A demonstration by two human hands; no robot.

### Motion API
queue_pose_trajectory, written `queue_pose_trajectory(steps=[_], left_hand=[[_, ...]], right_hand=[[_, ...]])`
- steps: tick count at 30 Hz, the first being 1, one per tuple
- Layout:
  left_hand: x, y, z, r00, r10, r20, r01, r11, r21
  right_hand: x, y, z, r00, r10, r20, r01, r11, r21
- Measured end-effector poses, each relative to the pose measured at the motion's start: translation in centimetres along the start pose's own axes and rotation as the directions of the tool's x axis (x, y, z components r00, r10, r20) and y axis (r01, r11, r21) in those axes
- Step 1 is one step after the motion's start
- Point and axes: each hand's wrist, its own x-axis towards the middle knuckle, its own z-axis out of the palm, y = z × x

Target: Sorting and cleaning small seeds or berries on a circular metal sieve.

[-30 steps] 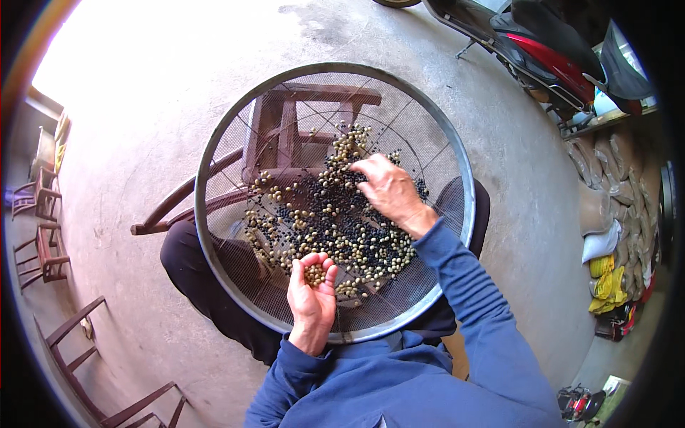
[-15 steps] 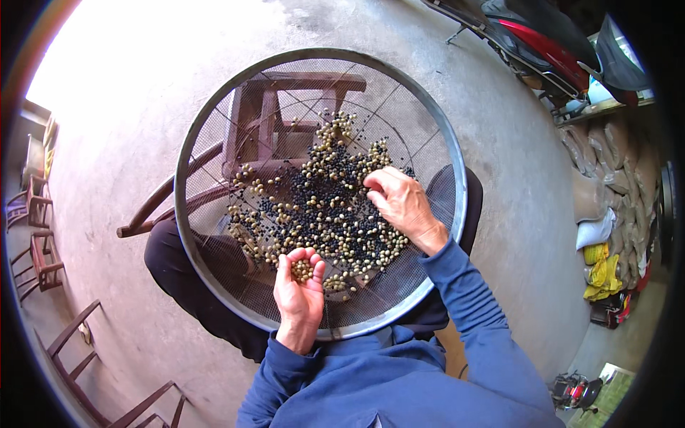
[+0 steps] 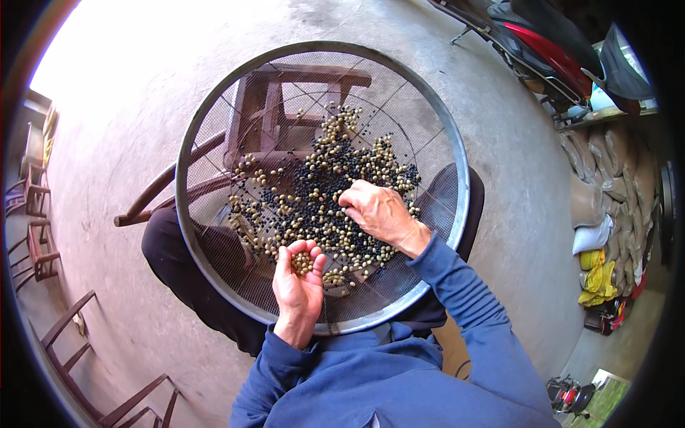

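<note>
A large round wire-mesh sieve (image 3: 321, 47) with a grey rim rests across my lap. Spread over its mesh lie small black beans (image 3: 314, 178) mixed with larger pale tan beans (image 3: 339, 134). My left hand (image 3: 298, 289) is cupped, palm up, over the near part of the sieve, its curled fingers holding a small heap of pale beans (image 3: 301, 264). Over the middle right of the spread, my right hand (image 3: 382, 212) reaches down with thumb and fingertips pinched together among the beans. Whatever is between those fingertips is hidden.
Beneath the sieve's far left side, a brown wooden chair (image 3: 146, 208) shows through the mesh. More wooden chairs (image 3: 44, 250) line the left. A motorbike (image 3: 549, 53) stands at the far right, with stacked brown sacks (image 3: 617, 192) and a yellow bag (image 3: 598, 284) nearer.
My right hand has shifted left and slightly nearer, toward the middle of the beans. The left hand stays cupped around its pale beans, almost in place.
</note>
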Motion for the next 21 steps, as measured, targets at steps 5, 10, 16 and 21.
queue_pose_trajectory(steps=[5,10,16,21], left_hand=[[-0.1,0.0,0.1,1.0,0.005,-0.005,-0.005,1.0,-0.008],[-0.1,0.0,0.1,1.0,-0.005,0.013,0.005,1.0,-0.002],[0.2,-0.5,0.0,0.999,-0.043,0.034,0.041,0.998,0.037],[0.3,-0.6,-0.7,0.995,-0.038,0.091,0.039,0.999,-0.014]], right_hand=[[-0.1,0.0,1.0,0.999,-0.016,0.046,0.019,0.999,-0.051],[0.0,0.0,1.4,1.0,0.004,0.023,-0.003,0.999,-0.044],[-0.4,-4.1,-1.1,0.993,-0.032,-0.111,0.05,0.985,0.164],[-1.5,-8.5,-0.5,0.987,-0.143,0.079,0.116,0.953,0.28]])
